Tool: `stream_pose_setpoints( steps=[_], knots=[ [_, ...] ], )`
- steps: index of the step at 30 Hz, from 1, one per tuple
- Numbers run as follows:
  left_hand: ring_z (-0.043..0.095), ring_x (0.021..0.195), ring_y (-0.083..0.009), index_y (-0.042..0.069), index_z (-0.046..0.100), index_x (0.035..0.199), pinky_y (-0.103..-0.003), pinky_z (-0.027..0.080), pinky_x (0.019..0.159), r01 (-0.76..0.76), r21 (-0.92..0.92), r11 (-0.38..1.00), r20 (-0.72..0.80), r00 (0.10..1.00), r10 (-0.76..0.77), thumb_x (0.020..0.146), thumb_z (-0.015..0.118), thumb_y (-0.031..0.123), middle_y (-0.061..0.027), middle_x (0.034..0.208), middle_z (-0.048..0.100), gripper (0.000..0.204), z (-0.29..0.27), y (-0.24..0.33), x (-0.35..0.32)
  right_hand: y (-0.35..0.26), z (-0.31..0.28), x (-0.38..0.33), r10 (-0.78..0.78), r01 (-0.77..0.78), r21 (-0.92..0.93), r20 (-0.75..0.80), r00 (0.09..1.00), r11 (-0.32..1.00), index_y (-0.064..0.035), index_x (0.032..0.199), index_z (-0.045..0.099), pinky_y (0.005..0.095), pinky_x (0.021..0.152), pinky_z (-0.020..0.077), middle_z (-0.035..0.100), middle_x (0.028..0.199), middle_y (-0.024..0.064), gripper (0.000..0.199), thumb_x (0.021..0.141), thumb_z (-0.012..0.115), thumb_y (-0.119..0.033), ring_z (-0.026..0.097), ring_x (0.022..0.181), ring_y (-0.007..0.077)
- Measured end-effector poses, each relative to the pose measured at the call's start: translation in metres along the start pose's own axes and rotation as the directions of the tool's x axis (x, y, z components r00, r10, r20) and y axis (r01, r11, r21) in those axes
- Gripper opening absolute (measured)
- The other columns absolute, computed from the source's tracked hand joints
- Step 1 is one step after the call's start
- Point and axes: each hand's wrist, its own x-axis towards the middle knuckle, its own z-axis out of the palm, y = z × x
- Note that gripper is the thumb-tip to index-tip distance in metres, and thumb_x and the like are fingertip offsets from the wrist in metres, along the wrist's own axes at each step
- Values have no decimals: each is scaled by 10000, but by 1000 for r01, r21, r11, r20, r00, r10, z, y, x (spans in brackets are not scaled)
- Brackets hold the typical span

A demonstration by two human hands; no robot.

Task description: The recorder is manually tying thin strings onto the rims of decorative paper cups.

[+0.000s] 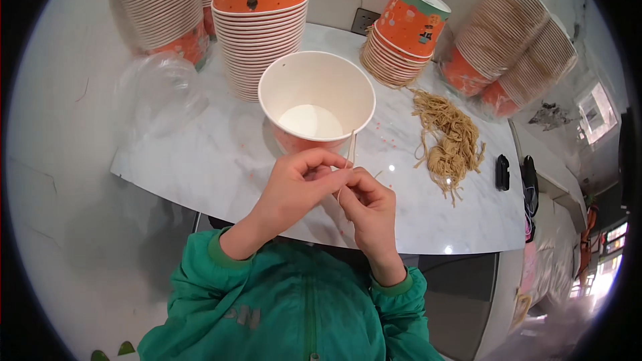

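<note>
A large paper bucket, white inside and orange outside, stands open side up on the marble-patterned table just in front of me. My left hand is closed in a pinch at its near rim. Close against those fingertips, my right hand is also closed. Between them runs a thin pale cord, which reaches up to the bucket's near right rim. A thin loop of it shows by the right fingers. My fingers hide where the cord meets the bucket wall. A small dark hole shows in the bucket's far left wall.
Nested buckets rise behind at the left, beside wrapped stacks and clear plastic film. Corded buckets stand at the back, with wrapped stacks farther right. Tan cords lie heaped near a black object.
</note>
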Motion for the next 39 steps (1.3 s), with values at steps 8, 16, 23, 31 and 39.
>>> stream_pose_setpoints(
  steps=[8, 16, 23, 31, 39],
  knots=[
    [615, 892, -63, -11, 711, 980, -236, 498, 768, 36, -94, 995, 61, 998, -30, 926, 733, 63, 7, 953, 691, 93, -5, -11, 7, 8, -3, 2, -198, 152, -393, -80, 977, 907, 5, 930, 648, 207, 646, 406, 591, 903, -20, 48, 950, 689, -6, 513, 706, 38],
    [604, 823, -45, 11, 636, 972, -205, 480, 670, -146, -100, 984, -57, 988, 141, 933, 699, -4, -10, 948, 665, 76, 3, -27, -12, 2, 8, -5, -577, 410, -878, 208, 790, 246, -29, 957, 681, 340, 514, 484, 621, 912, 80, 96, 881, 733, 0, 614, 624, 169],
    [642, 781, -81, 59, 644, 986, -225, 487, 655, 180, -712, 679, 83, 981, -174, 985, 672, 73, -37, 975, 703, 31, -7, -27, -15, -1, 11, -17, -432, 297, -587, -101, 896, 753, 8, 1043, 658, 203, 562, 427, 605, 959, 39, 152, 915, 691, 84, 560, 675, 66],
    [632, 776, -83, 75, 636, 993, -228, 482, 648, 204, -789, 579, 134, 978, -162, 1005, 660, 95, -26, 953, 692, 33, 1, -32, -18, 17, 16, -10, -438, 383, -331, -106, 893, 862, 31, 1123, 696, 202, 707, 490, 592, 1056, 60, 192, 937, 690, 82, 616, 873, 98],
    [622, 737, -79, 46, 627, 1014, -229, 480, 629, 82, -655, 751, -20, 992, -126, 998, 668, 83, -19, 873, 680, 57, 4, -26, -28, 16, 21, -4, -469, 424, -365, -39, 883, 829, 32, 1063, 707, 212, 631, 483, 595, 1042, 82, 150, 925, 696, 89, 615, 798, 98]
  ],
)
